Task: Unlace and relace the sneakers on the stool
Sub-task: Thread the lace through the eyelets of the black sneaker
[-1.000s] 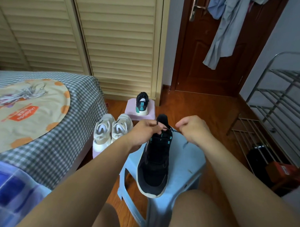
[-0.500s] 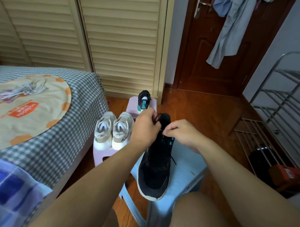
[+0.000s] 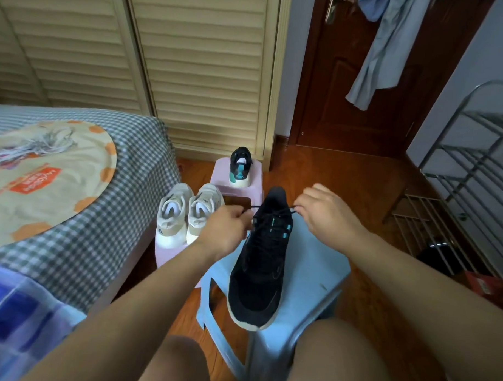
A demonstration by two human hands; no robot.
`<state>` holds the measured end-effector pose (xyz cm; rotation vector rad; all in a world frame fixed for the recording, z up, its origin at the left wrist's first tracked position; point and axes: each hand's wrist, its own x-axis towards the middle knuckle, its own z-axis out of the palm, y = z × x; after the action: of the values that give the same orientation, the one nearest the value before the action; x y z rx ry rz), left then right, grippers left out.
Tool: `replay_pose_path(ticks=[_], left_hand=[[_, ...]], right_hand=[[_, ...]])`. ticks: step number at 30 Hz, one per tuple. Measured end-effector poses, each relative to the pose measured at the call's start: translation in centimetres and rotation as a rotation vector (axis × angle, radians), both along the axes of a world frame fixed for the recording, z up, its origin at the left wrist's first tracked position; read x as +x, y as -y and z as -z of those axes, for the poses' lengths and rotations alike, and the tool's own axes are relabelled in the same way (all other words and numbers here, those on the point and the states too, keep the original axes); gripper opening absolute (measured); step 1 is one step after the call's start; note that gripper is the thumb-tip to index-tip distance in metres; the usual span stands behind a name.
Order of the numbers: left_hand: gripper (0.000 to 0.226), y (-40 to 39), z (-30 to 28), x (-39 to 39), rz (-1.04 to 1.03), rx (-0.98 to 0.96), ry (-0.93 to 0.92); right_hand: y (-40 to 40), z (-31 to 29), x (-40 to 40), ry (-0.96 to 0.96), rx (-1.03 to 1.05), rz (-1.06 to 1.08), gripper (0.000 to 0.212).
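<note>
black sneaker on blue stool | left hand, right hand each pinch lace ends

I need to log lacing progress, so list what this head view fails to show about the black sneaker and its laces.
- Lace ends: hidden inside the left hand and right hand, which pinch the black lace.
- Eyelets threaded on the black sneaker: dark lace on dark upper, too small to count.
- Second black sneaker: only its heel faces the camera, lacing hidden.
- Blue stool: legs hidden by knees.
</note>
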<state>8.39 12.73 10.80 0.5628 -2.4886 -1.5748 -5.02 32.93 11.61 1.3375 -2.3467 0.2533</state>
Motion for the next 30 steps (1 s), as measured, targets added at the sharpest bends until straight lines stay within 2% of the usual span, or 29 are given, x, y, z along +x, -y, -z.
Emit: replay_pose_path(ticks=[1, 4, 5, 6, 8, 11, 14, 16, 19, 20, 22, 24, 26, 30], left_hand=[[0.031, -0.3, 0.0, -0.2, -0.055, 0.061, -0.053], [0.027, -1.1, -1.1, -1.3, -0.129, 0.595, -0.183], [0.026, -1.3, -1.3, -1.7, -0.106, 0.683, -0.189], [0.023, -1.7, -1.5, -2.1, -0.067, 0.639, -0.169], [0.018, -2.6, -2.0, -2.6, 0.071, 0.385, -0.097], [0.02, -2.6, -2.6, -3.1, 0.29, 0.067, -0.061], [0.021, -2.0, -2.9, -3.2, 0.353, -0.149, -0.049], [0.034, -1.5, -2.4, -3.1, 0.302, -0.113, -0.025], [0.043, -1.0, -1.7, -2.8, 0.191, 0.153, -0.015], [0.043, -0.9, -1.6, -2.6, 0.193, 0.201, -0.02], [0.028, -0.9, -1.5, -2.3, 0.227, 0.254, -0.042], [0.015, -1.0, -2.3, -1.8, 0.258, 0.276, -0.027], [0.015, -0.7, -2.7, -1.6, 0.254, 0.289, 0.012], [0.014, -0.6, -2.9, -1.5, 0.157, 0.22, 0.058]], right_hand=[[0.4, 0.0, 0.4, 0.079, -0.111, 0.015, 0.009], [1.9, -0.7, 1.7, 0.366, -0.422, 0.087, 0.018], [2.2, -1.0, 1.9, 0.449, -0.493, 0.088, 0.021], [2.6, -1.4, 2.2, 0.506, -0.54, 0.078, 0.022], [3.4, -2.2, 2.9, 0.548, -0.541, 0.045, 0.018], [4.1, -3.1, 3.0, 0.623, -0.421, 0.007, 0.02], [3.7, -3.6, 2.9, 0.813, -0.253, 0.016, 0.021], [3.2, -3.7, 2.8, 0.815, -0.182, 0.052, 0.018], [2.6, -3.7, 1.7, 0.627, -0.203, 0.244, 0.028], [2.4, -3.7, 1.4, 0.617, -0.202, 0.287, 0.027], [2.3, -3.8, 1.4, 0.703, -0.133, 0.283, 0.023], [2.6, -3.6, 2.3, 0.859, -0.058, 0.171, 0.018], [3.1, -3.3, 3.3, 0.964, -0.086, 0.102, 0.015], [4.1, -2.5, 3.4, 0.839, -0.161, 0.159, 0.011]])
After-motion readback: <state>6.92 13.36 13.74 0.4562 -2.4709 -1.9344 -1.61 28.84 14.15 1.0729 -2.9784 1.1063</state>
